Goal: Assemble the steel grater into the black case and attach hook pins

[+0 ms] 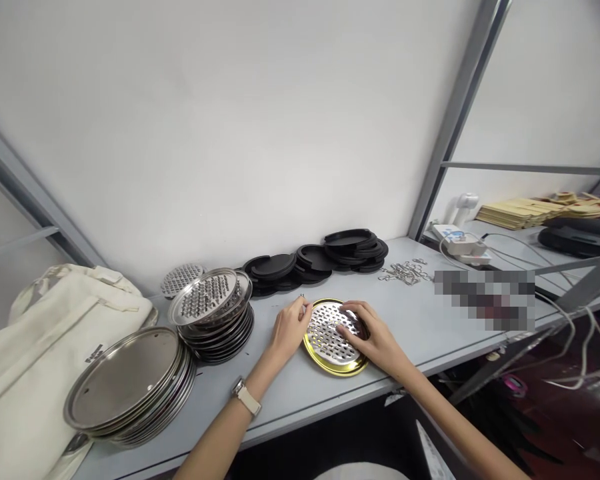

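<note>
A round metal grater plate (pixel 330 332) with rows of holes and a yellow rim lies on the grey table in front of me. My left hand (pixel 291 325) is closed in a pinch at its left rim. A small shiny metal piece (pixel 303 296) sticks up by those fingertips, too small to name. Over the plate's right side curves my right hand (pixel 375 337), holding it there with the thumb on the perforated face and the fingers at the far edge. That hand hides part of the right rim.
Stacked round metal trays (pixel 125 380) and more grater plates (pixel 205 298) stand left, beside a cream bag (pixel 25 360). Black ring-shaped parts (pixel 315 260) line the wall. Small metal hooks or clips (pixel 405 272) lie back right. A power strip (pixel 457 239) with cables sits beyond the post.
</note>
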Motion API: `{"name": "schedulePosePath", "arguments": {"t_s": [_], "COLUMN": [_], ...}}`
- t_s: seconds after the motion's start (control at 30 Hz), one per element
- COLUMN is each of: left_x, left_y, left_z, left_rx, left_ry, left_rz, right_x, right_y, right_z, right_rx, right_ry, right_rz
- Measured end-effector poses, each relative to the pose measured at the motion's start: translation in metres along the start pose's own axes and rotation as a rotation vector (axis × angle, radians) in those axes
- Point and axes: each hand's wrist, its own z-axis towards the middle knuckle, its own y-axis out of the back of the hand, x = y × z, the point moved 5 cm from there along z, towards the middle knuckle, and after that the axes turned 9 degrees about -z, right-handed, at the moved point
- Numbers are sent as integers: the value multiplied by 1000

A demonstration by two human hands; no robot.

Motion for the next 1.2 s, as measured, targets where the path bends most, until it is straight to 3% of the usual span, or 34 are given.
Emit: {"name": "schedulePosePath", "arguments": {"t_s": [0.37,0.73,1.2], "left_x": [-1,1,7], "left_y": [3,1,-2], "left_z": [2,2,1], "left_rx": [-31,-15,23], "left_ry": [-15,3,29], "left_rz": [33,57,53], "right_x": [4,1,18], "right_y": [-1,-8,-10], "right_z": [-6,-6,-9], "right_rx": [-10,48,111], "right_ry": [21,71,195], "right_rz": [-204,-213,-387]}}
